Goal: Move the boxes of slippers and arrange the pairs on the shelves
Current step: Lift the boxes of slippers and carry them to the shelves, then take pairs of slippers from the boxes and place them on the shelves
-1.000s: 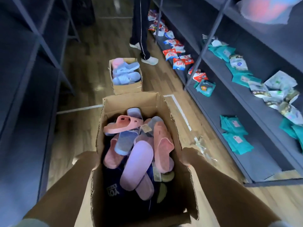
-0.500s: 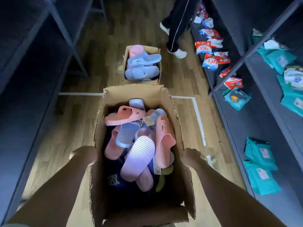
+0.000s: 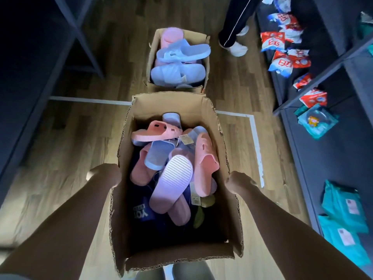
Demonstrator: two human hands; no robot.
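The large cardboard box (image 3: 224,215), full of mixed slippers (image 3: 173,178), is between the two hands. The left hand (image 3: 105,174) lies on its left wall and the right hand (image 3: 240,182) on its right wall. The fingers are hidden, so I cannot tell the grip. Just beyond this box a smaller cardboard box (image 3: 154,55) stands on the wooden floor (image 3: 80,148) and blocks the way, with two pale blue slippers (image 3: 181,51) on top. Further right are another person's legs (image 3: 232,27). Dark shelves stand on both sides, and the right shelf (image 3: 333,158) carries packets (image 3: 282,39). The floor to the left is open.
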